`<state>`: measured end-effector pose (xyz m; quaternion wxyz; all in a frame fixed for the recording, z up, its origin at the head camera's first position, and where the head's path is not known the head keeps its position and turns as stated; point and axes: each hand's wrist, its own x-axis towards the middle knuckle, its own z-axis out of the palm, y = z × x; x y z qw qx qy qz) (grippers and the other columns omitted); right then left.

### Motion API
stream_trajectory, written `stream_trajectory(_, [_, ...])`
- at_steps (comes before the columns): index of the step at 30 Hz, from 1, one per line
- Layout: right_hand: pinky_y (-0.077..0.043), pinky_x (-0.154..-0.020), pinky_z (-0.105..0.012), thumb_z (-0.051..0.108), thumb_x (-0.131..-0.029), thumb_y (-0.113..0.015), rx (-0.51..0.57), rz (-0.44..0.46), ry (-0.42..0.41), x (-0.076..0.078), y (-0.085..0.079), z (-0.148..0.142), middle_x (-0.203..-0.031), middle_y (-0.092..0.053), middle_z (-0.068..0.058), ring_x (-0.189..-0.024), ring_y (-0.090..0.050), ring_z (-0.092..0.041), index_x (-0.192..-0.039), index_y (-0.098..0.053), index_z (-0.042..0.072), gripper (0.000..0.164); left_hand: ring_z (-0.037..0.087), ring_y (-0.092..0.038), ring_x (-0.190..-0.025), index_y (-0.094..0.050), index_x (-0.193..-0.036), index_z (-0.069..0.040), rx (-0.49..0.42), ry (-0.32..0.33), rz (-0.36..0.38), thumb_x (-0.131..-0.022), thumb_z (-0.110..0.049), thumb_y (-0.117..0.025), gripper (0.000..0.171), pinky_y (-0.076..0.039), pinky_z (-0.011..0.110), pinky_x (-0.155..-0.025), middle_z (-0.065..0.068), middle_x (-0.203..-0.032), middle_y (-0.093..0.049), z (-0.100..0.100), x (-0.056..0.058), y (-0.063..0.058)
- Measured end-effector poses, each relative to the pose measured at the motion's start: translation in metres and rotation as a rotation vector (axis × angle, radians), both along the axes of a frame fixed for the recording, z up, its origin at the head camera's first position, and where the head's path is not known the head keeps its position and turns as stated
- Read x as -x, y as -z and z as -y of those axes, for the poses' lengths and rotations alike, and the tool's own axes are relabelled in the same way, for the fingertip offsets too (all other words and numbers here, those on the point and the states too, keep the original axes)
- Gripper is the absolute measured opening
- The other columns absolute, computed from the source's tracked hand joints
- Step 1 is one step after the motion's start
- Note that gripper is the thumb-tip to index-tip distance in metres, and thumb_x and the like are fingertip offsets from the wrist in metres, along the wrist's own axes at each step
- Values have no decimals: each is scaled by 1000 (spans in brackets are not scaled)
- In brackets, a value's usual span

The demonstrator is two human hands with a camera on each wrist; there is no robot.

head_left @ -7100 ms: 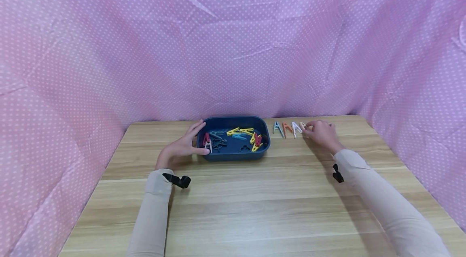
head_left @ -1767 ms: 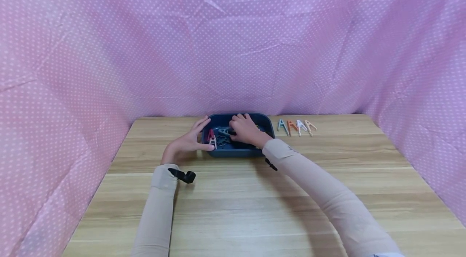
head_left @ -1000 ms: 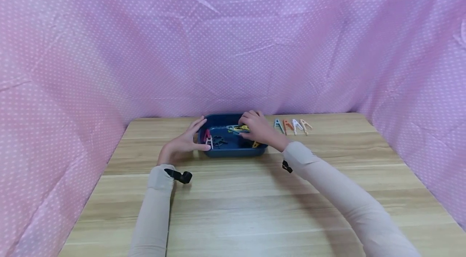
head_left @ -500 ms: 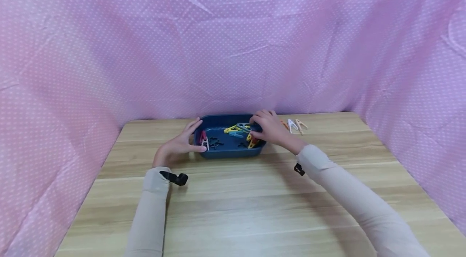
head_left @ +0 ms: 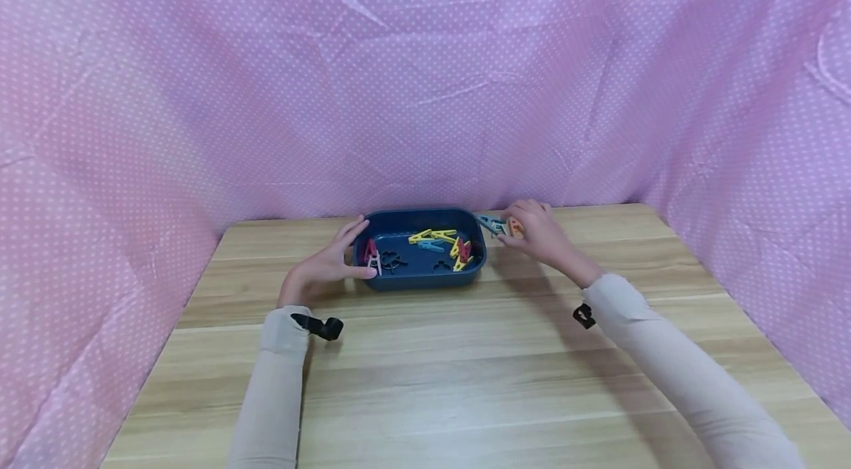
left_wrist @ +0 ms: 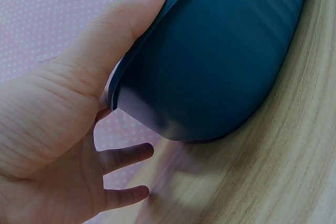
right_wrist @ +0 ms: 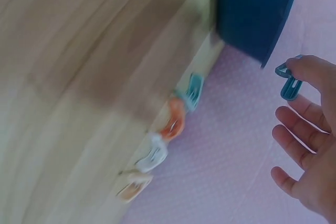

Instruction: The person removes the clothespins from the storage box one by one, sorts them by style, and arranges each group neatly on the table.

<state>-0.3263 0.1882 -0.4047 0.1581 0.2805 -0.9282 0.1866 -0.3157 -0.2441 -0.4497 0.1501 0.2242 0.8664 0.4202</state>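
Observation:
My left hand (head_left: 329,262) spans the left end of a dark blue plastic tray (head_left: 419,282), thumb on the rim at the near corner and fingertips at the far one. In the left wrist view, that thumb (left_wrist: 123,22) lies along the rim while two other fingers stretch out free. Beyond the tray's right end, my right hand (head_left: 540,234) pinches a grey-blue clothespin (right_wrist: 291,88) between thumb and forefinger. On the table beneath lies a row of clothespins: light blue (right_wrist: 195,90), orange (right_wrist: 175,118), white (right_wrist: 153,153) and peach (right_wrist: 135,185). From the head view, the hand hides part of this row.
Inside the tray are several yellow clothespins (head_left: 443,234), a blue one (head_left: 431,244), red ones (head_left: 464,251), a pale pink one (head_left: 374,263) and dark ones (head_left: 391,260). The wooden table (head_left: 425,365) backs onto a pink dotted curtain (head_left: 425,85).
The right hand left the peach clothespin at the row's end, reached into the tray, took hold of a grey-blue clothespin and carried it right, out over the rim. The left hand stayed at the tray.

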Motion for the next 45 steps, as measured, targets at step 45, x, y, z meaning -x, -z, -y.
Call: stream_trajectory(45, [-30, -101, -71, 24, -91, -74, 10, 250, 334, 25, 24, -129, -125, -64, -34, -118, -56, -55, -114, -67, -8, 40, 35, 5, -159, -8, -166, -21, -1, 1, -11, -89, -31, -80, 106, -12, 68, -123, 4, -173, 9, -1, -2, 1])
